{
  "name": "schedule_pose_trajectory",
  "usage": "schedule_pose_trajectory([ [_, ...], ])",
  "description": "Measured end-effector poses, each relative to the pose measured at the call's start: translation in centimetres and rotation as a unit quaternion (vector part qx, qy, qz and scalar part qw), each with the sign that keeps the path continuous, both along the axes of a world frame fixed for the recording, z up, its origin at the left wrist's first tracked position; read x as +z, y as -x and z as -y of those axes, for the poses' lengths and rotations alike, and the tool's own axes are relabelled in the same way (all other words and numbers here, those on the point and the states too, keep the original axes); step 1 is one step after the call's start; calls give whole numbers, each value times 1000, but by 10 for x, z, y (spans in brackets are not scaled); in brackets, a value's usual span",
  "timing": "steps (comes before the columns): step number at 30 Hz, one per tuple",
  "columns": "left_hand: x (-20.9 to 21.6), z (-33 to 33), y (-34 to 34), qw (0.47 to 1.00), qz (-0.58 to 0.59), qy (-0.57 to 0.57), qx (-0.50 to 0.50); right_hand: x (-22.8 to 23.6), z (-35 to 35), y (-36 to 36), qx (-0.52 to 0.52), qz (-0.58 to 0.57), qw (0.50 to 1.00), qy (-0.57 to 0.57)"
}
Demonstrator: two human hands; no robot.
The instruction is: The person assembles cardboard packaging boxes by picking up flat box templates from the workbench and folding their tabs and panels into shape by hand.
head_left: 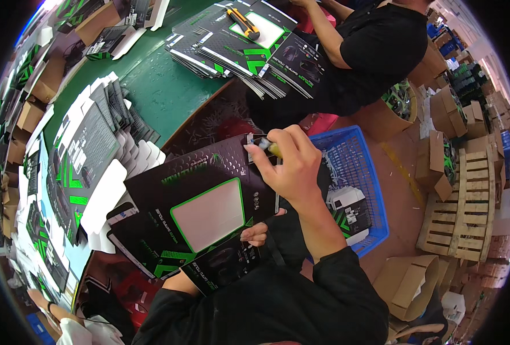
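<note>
A stack of flat black-and-green cardboard box blanks (151, 201) with a green-framed cut-out window lies tilted across my lap. My left hand (255, 234) is closed round the right edge of the blanks, and the rest of it is hidden beneath them. At the far right corner of the blanks, my right hand (292, 164) is closed, thumb and fingers pinched together. A bit of something yellow and whitish shows between those fingers, mostly covered, so I cannot make out what it is.
Fanned blanks (88, 149) lie left on the green table (151, 86). A yellow-black box cutter (243, 24) rests on another stack (220, 49). A blue plastic basket (376, 201) with cardboard pieces stands right. Beyond are a person in black (381, 40), cartons (439, 161) and a wooden pallet (459, 213).
</note>
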State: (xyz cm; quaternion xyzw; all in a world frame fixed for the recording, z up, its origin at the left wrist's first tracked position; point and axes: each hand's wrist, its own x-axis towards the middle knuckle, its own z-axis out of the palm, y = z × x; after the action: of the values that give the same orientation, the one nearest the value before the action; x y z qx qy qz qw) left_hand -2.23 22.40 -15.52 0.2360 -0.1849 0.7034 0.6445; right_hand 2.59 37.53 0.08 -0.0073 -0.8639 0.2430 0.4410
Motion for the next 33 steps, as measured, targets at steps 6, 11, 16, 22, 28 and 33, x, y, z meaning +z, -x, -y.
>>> schedule_pose_trajectory([
  [6, -6, 4, -1, 1000, 2, 3, 14, -2, -1, -7, 66, -63, 989, -120],
  [11, -13, 8, -3, 1000, 5, 9, 26, -19, -3, -21, 81, -71, 994, -23],
  [16, -21, 11, -8, 999, 10, 13, 29, -34, -9, -20, 15, 10, 997, 74],
  [22, -28, 16, -13, 999, 11, 19, 44, -38, -3, -19, -17, 22, 998, 60],
  [28, -34, 24, -14, 998, 8, 24, 61, -41, -5, -26, -21, 54, 997, 59],
  [33, -39, 32, -19, 997, 9, 29, 76, -31, -9, -31, 17, 38, 999, -14],
])
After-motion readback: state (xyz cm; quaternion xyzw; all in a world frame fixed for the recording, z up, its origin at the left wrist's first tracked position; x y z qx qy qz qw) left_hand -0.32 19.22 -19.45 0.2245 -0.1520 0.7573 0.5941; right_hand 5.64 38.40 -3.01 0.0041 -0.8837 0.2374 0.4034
